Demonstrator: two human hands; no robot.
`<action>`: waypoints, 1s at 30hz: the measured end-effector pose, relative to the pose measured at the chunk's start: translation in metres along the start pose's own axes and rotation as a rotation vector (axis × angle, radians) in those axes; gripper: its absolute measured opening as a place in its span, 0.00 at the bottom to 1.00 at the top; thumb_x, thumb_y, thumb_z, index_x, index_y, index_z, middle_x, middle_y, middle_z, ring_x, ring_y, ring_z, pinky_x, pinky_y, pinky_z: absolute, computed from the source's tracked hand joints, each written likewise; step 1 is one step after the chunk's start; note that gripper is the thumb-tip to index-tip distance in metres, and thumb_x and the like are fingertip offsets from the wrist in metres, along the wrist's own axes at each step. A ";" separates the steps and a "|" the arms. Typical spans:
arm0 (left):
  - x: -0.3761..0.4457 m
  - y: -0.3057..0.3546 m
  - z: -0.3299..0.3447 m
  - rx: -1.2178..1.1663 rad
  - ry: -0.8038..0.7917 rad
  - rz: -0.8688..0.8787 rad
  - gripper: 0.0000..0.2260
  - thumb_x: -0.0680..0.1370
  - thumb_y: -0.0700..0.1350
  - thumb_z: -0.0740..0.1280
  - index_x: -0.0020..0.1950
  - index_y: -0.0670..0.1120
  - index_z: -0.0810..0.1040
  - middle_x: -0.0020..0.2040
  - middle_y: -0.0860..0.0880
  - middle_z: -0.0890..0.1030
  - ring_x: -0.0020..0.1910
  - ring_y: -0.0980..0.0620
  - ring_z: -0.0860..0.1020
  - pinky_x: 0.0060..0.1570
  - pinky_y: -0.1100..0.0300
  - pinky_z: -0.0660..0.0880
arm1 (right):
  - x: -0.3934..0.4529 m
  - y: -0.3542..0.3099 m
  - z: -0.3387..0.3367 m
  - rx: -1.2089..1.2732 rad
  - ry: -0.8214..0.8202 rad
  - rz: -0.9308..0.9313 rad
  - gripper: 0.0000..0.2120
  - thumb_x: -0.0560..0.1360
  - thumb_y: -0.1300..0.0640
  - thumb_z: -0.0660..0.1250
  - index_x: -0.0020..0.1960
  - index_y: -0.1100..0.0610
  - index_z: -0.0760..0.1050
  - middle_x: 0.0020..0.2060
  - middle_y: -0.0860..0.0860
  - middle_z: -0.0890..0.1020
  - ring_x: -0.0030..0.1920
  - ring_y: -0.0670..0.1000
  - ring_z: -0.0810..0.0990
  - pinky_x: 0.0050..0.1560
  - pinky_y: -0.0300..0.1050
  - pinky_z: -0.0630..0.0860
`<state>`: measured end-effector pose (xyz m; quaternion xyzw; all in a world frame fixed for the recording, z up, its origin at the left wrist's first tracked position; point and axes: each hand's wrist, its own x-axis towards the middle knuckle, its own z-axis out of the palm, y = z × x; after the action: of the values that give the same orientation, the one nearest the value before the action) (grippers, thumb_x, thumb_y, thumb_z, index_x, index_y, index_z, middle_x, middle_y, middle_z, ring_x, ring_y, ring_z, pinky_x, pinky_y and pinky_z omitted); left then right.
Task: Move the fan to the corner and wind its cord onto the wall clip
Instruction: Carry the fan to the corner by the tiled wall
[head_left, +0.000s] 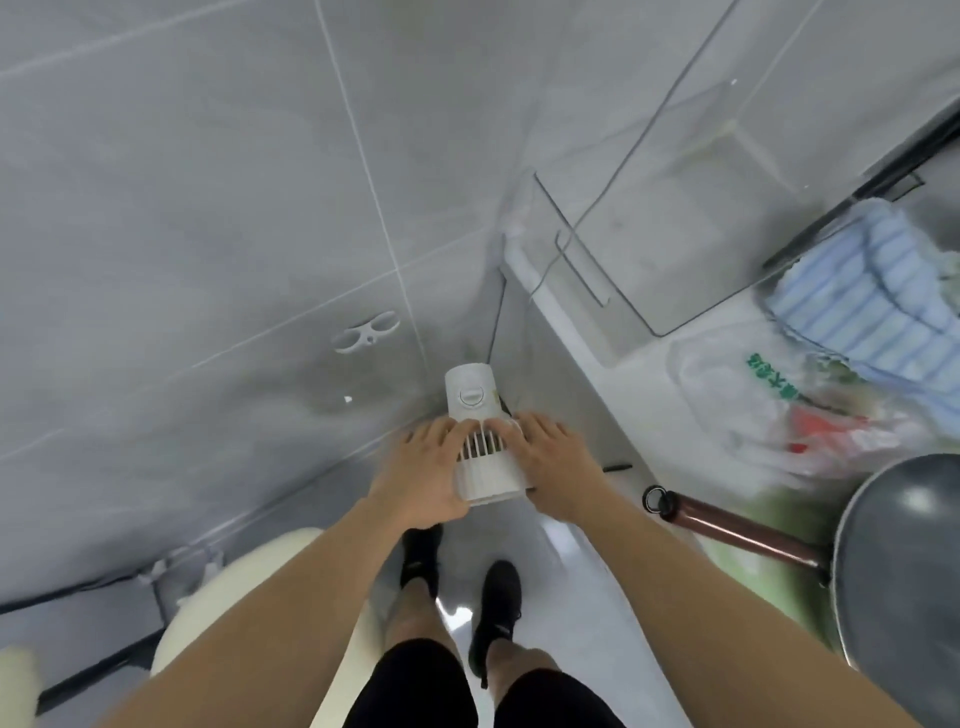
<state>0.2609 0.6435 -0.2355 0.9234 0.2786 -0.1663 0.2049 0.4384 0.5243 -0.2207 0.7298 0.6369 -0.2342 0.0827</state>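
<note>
A white tower fan (475, 431) stands upright in the floor corner between the grey tiled wall and a white cabinet. I look down on its top, with a round dial and a slatted grille. My left hand (423, 470) grips its left side and my right hand (558, 462) grips its right side. A thin cord (613, 171) runs up along the cabinet face from near the corner; its lower end is hidden behind the fan. A white wall clip (366, 332) with two loops is fixed to the tiled wall, up and left of the fan.
A white counter (644, 374) at right carries a plastic bag (779, 405), a blue striped towel (872, 291) and a dark pan (893, 561) with a brown handle jutting over the edge. A cream chair (239, 582) stands at lower left. My feet in black shoes are on the glossy floor.
</note>
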 end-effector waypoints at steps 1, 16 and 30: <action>0.004 -0.003 0.001 -0.011 0.004 0.014 0.46 0.63 0.62 0.71 0.77 0.54 0.54 0.71 0.50 0.67 0.68 0.47 0.69 0.67 0.50 0.67 | 0.001 0.001 0.002 0.001 0.002 0.008 0.50 0.63 0.55 0.77 0.78 0.47 0.55 0.69 0.54 0.72 0.68 0.57 0.73 0.62 0.53 0.75; 0.133 -0.043 -0.009 -0.095 0.182 0.329 0.19 0.81 0.54 0.57 0.71 0.53 0.71 0.72 0.52 0.71 0.70 0.49 0.69 0.66 0.52 0.66 | 0.016 0.013 0.008 0.194 0.152 0.238 0.50 0.67 0.67 0.72 0.81 0.44 0.53 0.79 0.55 0.60 0.79 0.59 0.58 0.73 0.55 0.67; 0.201 -0.068 0.033 -0.027 0.335 0.585 0.19 0.80 0.58 0.58 0.65 0.52 0.77 0.69 0.49 0.76 0.65 0.49 0.75 0.56 0.48 0.75 | 0.012 0.017 0.037 0.130 0.279 0.365 0.53 0.71 0.65 0.72 0.80 0.42 0.40 0.81 0.54 0.46 0.74 0.57 0.64 0.56 0.45 0.76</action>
<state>0.3738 0.7699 -0.3681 0.9760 0.0340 0.0572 0.2073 0.4470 0.5170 -0.2615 0.8620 0.4831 -0.1529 -0.0123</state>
